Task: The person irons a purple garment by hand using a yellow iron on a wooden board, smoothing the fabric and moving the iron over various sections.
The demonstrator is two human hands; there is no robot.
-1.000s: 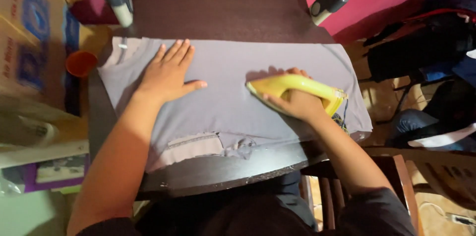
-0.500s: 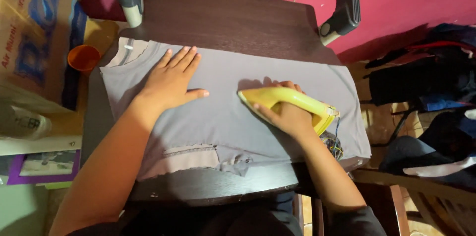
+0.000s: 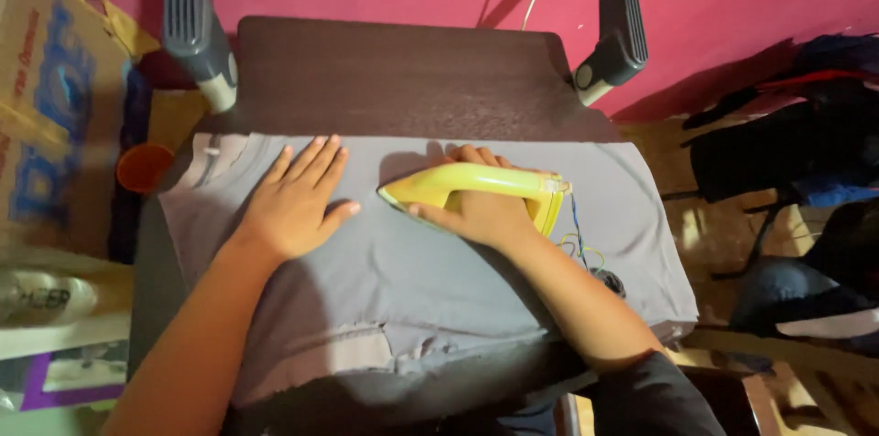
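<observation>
Grey shirt under left hand; right hand grips yellow iron.

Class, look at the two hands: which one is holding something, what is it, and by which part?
The right hand grips the yellow iron by its handle. The left hand holds nothing; it lies flat on the grey garment.

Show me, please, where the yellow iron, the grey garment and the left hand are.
yellow iron (image 3: 485, 181), head view, on its handle.
grey garment (image 3: 412, 280), head view, on its flat middle part.
left hand (image 3: 295, 202), head view, on the back of the hand.
</observation>
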